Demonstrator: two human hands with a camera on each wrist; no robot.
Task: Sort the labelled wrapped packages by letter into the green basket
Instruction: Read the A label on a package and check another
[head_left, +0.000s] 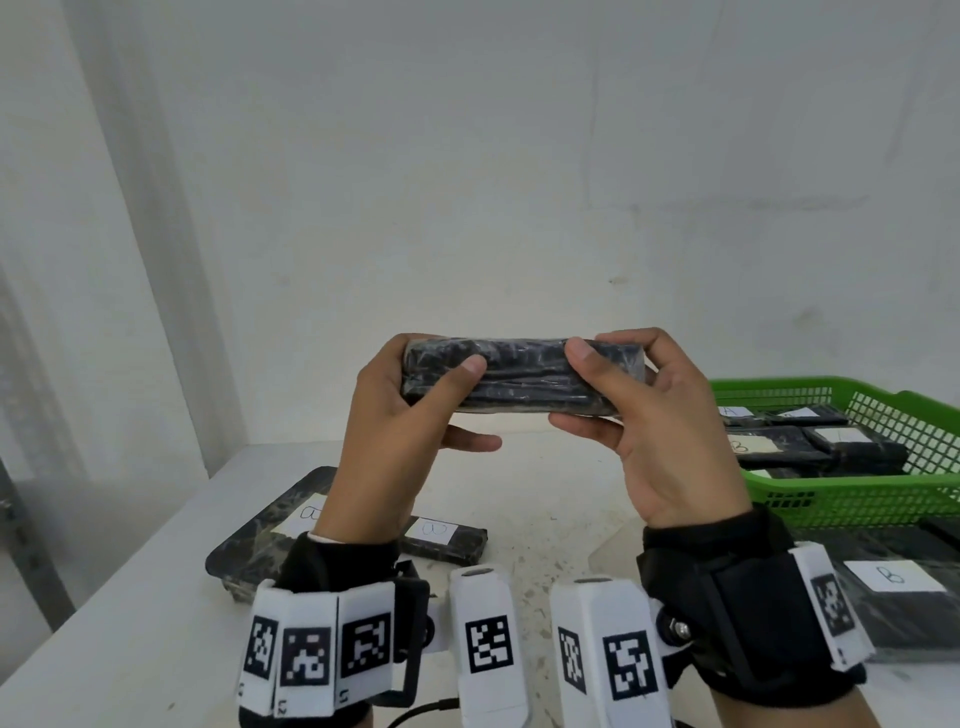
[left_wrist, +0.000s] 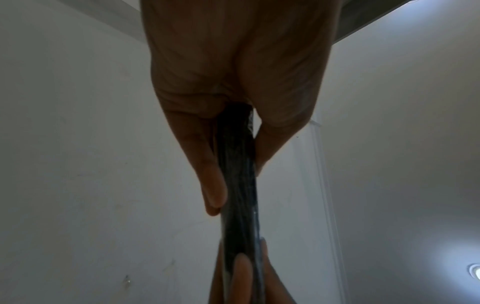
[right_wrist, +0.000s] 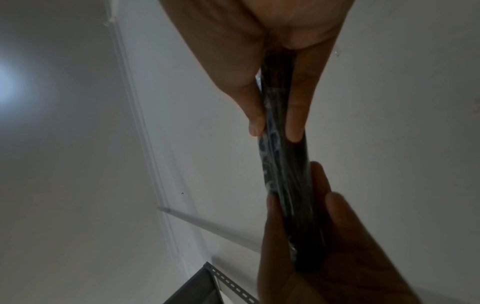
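Note:
I hold a black wrapped package (head_left: 519, 376) up in front of me, above the table, with both hands. My left hand (head_left: 415, 395) grips its left end, thumb on the near face. My right hand (head_left: 623, 395) grips its right end the same way. No label shows on the face turned to me. Both wrist views show the package (left_wrist: 237, 185) (right_wrist: 283, 154) edge-on, pinched between thumb and fingers. The green basket (head_left: 857, 499) stands at the right with several black labelled packages in it; one reads A (head_left: 735, 411), another B (head_left: 740, 445).
On the white table (head_left: 156, 597) lie a large package labelled B (head_left: 270, 525), a small package labelled B (head_left: 441, 538) beside it, and another B package (head_left: 893, 597) at the right in front of the basket. A white wall stands close behind.

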